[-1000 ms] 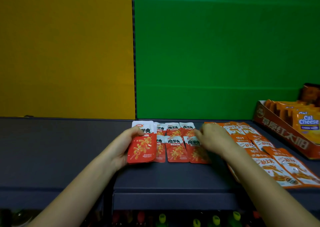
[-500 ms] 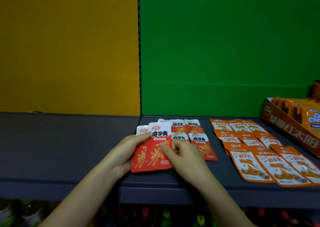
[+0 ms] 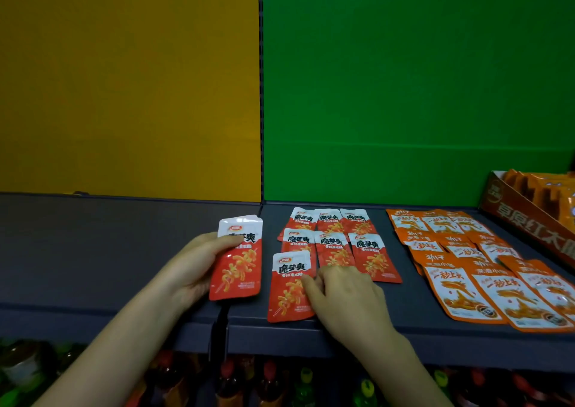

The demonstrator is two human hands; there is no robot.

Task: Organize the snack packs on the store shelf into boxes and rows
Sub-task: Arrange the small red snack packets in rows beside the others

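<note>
Your left hand (image 3: 199, 266) clamps a thin stack of red snack packs (image 3: 238, 260) over the shelf (image 3: 109, 251), held ready as supply, while your right hand (image 3: 342, 294), fingers loosely spread and gripping nothing, presses one red pack (image 3: 287, 285) flat near the front edge. It lies just ahead of two laid rows (image 3: 334, 240), apparently starting a third beside the orange packs (image 3: 460, 260).

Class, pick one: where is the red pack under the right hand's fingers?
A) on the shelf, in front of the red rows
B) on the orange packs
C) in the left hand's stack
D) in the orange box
A: the right hand touches a red pack lying on the shelf ahead of the red rows.
</note>
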